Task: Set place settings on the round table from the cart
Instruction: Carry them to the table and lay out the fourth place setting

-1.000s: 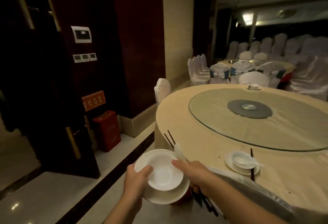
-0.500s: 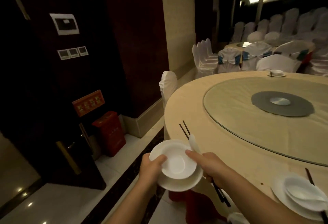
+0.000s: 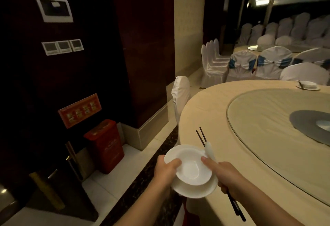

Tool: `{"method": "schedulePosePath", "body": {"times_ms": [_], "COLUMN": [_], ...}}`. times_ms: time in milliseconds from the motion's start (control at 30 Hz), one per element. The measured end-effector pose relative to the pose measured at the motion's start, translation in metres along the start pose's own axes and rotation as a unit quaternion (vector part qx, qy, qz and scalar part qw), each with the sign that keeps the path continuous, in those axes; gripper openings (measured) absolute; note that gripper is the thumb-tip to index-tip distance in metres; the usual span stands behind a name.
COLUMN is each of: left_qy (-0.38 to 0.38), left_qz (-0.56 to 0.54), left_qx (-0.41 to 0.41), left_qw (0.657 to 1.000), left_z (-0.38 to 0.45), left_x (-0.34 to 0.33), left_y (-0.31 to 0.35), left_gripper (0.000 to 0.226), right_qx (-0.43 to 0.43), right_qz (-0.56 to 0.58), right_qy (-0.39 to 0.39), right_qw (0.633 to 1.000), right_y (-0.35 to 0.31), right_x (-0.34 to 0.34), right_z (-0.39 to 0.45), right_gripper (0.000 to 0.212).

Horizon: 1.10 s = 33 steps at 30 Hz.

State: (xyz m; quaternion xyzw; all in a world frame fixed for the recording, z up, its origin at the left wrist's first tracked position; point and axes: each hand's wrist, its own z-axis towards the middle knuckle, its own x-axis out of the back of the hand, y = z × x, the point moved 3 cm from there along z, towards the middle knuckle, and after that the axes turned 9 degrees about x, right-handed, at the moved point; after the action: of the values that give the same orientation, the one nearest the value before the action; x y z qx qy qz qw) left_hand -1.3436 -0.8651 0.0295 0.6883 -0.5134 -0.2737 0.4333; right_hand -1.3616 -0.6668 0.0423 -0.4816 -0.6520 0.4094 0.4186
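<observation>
A white bowl (image 3: 189, 167) sits on a white plate (image 3: 194, 190), both held just off the near left edge of the round table (image 3: 210, 111). My left hand (image 3: 165, 171) grips the bowl's left rim with the thumb inside. My right hand (image 3: 226, 176) touches the bowl's right rim with its thumb and holds a white spoon (image 3: 209, 149) and dark chopsticks (image 3: 200, 135) that stick out in front and behind it.
A glass turntable (image 3: 264, 116) covers the table's middle. One set place (image 3: 308, 84) lies at the far edge. A covered chair (image 3: 180, 95) stands by the table's left side, more white chairs (image 3: 241, 64) beyond. A red bin (image 3: 105, 145) stands against the dark wall.
The view has swung left along the table's edge; the set place at the near right has gone out of sight. Both hands still carry the same bowl, plate, spoon and chopsticks.
</observation>
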Motion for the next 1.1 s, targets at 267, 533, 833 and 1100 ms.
{"method": "schedulePosePath", "body": {"times_ms": [267,533,833,1100], "left_qy": [-0.088,-0.160,-0.230,-0.335], "left_qz": [0.023,0.075,0.143,0.248], "left_qx": [0.004,0.026,0.039,-0.024], "left_qw": [0.996,0.984,0.962,0.908], "left_z": [0.160,0.290,0.443,0.560], "left_x": [0.002,-0.026,-0.094,-0.176], "left_y": [0.072,0.134,0.208,0.277], "left_gripper": [0.048,0.041,0.040,0.040], "right_qx": [-0.051,-0.075,-0.121,-0.107], "right_qz": [0.001,0.058,0.140,0.179], "right_qy": [0.078,0.155,0.252,0.377], "right_qw": [0.996,0.983,0.950,0.902], "right_y": [-0.037,-0.053,-0.071,-0.110], "right_x": [-0.036,-0.044,-0.038,-0.015], "right_z": [0.143,0.259,0.396,0.490], "right_gripper": [0.060,0.063,0.067,0.057]}}
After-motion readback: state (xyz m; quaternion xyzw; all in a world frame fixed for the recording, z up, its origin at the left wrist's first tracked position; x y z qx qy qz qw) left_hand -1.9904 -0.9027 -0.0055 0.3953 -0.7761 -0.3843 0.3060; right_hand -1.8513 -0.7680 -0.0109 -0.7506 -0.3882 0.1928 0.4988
